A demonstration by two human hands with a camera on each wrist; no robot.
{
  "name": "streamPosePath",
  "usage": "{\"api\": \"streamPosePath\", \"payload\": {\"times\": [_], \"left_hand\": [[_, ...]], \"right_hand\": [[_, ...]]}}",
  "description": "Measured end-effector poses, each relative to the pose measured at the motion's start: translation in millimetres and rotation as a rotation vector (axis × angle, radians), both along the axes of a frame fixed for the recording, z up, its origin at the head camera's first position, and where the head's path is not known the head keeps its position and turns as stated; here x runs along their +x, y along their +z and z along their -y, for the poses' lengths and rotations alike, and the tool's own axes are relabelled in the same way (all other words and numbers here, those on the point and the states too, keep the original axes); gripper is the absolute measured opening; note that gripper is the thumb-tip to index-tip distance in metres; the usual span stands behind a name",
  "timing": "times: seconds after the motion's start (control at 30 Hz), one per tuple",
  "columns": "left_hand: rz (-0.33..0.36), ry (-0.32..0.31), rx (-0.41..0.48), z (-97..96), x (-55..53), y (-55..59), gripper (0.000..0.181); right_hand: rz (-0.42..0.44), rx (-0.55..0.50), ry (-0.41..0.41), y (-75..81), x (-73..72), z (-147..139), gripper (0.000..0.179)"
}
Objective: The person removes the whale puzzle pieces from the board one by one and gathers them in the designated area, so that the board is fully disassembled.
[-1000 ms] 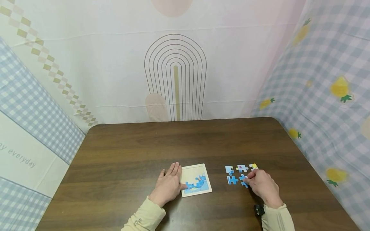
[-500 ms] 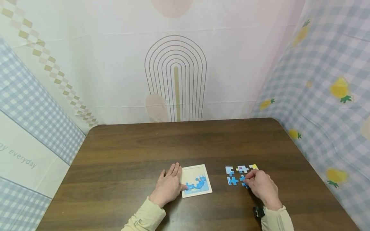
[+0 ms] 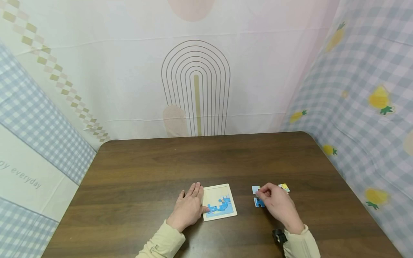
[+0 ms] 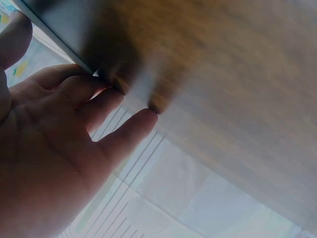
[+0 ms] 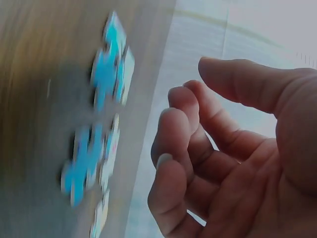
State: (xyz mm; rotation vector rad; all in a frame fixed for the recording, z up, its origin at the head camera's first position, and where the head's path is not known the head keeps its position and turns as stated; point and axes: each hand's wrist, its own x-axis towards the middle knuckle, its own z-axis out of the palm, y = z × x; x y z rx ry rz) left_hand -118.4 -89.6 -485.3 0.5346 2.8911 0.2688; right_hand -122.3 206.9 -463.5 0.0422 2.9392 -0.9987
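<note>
My left hand (image 3: 188, 207) lies along the left edge of a square jigsaw tray (image 3: 213, 192), its thumb on the tray's rim. The lower part of the tray holds blue pieces; the upper part shows bare pale wood. In the left wrist view its fingers (image 4: 130, 131) are extended near the tray's edge. My right hand (image 3: 280, 206) hovers over loose jigsaw pieces, with nothing visible between thumb and loosely bent fingers. A light blue piece (image 3: 255, 189), a blue piece (image 3: 259, 202) and a yellow-patterned piece (image 3: 284, 187) show around it; the head view hides the middle ones.
Everything lies on a dark brown wooden table (image 3: 145, 168). A patterned white cloth (image 3: 135, 79) hangs behind its far edge, and checked cloth (image 3: 351, 107) hangs along the right side. A black band (image 3: 279, 237) circles the right wrist.
My right hand has come off the lower middle blue piece and moved left and up, over the middle pieces. The left hand and tray stay where they were.
</note>
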Motion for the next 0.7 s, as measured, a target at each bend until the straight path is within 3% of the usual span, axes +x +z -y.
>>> {"api": "streamPosePath", "payload": {"times": [0.37, 0.7], "left_hand": [[-0.012, 0.004, 0.001, -0.6, 0.2, -0.6, 0.079], [-0.004, 0.015, 0.0, -1.6, -0.7, -1.3, 0.079]], "right_hand": [[-0.076, 0.057, 0.174, -13.9, 2.5, 61.1, 0.012], [-0.094, 0.139, 0.258, -21.2, 4.2, 80.3, 0.038]]}}
